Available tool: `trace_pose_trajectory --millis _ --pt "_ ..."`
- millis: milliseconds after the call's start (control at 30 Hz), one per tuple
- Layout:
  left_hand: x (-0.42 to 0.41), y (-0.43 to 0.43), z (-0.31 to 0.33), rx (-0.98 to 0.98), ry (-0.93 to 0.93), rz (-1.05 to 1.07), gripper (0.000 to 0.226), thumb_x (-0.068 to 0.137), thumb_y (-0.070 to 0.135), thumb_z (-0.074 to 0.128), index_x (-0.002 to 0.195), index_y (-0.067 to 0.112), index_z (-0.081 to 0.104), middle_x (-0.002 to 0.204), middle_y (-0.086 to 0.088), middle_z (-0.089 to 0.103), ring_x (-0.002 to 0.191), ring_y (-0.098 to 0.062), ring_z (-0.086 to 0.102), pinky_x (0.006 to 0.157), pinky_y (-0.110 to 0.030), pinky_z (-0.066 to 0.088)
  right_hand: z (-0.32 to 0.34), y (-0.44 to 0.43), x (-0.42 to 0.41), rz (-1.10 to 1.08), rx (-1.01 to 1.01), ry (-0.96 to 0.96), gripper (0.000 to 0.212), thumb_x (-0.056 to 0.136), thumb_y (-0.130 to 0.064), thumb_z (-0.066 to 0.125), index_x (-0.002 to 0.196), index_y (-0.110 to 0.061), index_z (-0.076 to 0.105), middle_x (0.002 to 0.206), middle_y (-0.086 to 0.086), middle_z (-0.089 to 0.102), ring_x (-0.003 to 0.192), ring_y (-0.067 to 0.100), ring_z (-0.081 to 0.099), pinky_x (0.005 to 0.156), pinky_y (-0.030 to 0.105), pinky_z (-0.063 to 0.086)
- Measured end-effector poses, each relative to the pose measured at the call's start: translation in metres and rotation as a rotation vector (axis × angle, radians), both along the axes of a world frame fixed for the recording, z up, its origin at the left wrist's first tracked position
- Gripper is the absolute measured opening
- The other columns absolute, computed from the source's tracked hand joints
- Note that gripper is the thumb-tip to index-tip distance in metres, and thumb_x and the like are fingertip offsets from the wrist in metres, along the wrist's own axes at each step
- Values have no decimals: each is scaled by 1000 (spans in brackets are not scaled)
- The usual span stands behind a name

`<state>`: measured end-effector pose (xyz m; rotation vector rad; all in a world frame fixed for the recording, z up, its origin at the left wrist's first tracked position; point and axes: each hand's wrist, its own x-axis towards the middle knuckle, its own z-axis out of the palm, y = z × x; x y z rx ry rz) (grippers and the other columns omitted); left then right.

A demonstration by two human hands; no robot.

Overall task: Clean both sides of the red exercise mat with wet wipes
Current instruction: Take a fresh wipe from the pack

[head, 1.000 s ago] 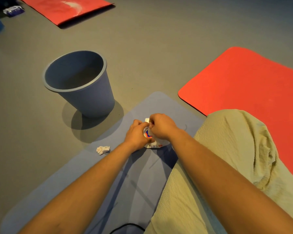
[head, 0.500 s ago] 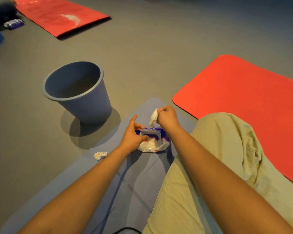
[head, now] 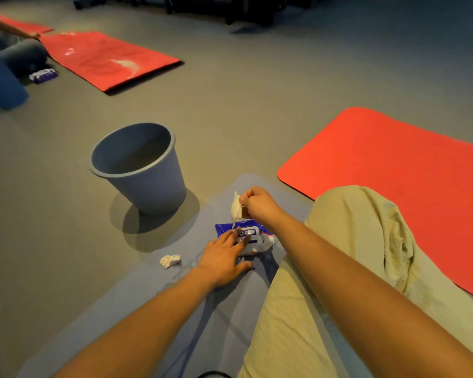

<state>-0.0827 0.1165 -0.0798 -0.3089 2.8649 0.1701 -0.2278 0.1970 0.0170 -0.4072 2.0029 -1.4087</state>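
Blue-grey bin (head: 150, 192) stood upright on the grey floor at left, its inside too dim to read. Just right of it, a crumpled white wipe (head: 170, 261) lay near the edge of the blue mat (head: 137, 309) the person sat on. Left hand (head: 224, 255) lay flat with fingers straight, pressing on top of the blue-and-white wipes pack (head: 260, 238) and gripping nothing. Above the pack, a white wet wipe (head: 236, 204) was pinched in the curled fingers of the right hand (head: 257, 203). Its lower end looked to sit at the pack's opening, but whether it was free could not be told. Khaki trouser leg (head: 352, 255) filled the lower right. Red exercise mat (head: 393, 181) lay flat on the floor at right, beside the blue mat and well apart from both hands.

Judged step: fetching a fresh wipe, with no wiping under way. Next move likely called for lifting the wipe clear with the left hand pinning the pack, then carrying it right, past the knee, to the red mat's near edge.
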Motion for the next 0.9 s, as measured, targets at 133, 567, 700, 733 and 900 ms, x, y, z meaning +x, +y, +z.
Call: trace_pose_trajectory --millis 133,567,700,733,900 --pt "9 -10 21 -49 -41 74 69 99 75 37 156 37 36 153 -5 43 131 -29 48 107 -45 46 14 7 11 22 -98 -4 8 97 -4 49 94 -7 56 93 20 60 87 35 63 81 51 61" --pt "-62 9 246 1560 565 458 38 106 32 44 126 8 66 119 -14 75 106 -28 75 96 -40 56 191 82 -9 -103 -452 212 4 102 -7 50 100 -6 53 85 7 62 71 14 69 70 31 61" --pt "-78 46 290 1603 583 239 33 102 31 64 127 10 68 112 -3 75 101 -16 69 86 -29 52 231 120 -22 -155 -430 379 6 100 -5 53 96 -8 55 79 4 59 66 10 62 62 29 55" --pt "-84 57 298 1610 596 204 31 101 26 67 126 9 68 107 0 74 98 -13 68 83 -26 51 238 132 -25 -180 -432 411 7 100 -5 54 94 -9 56 77 4 57 66 12 60 61 28 54" --pt "-115 113 330 1670 509 59 32 101 15 66 130 4 63 107 -5 71 89 -10 70 70 -19 54 264 203 -34 -279 -439 505 10 94 -4 64 89 -11 60 78 6 60 71 18 60 61 31 53"
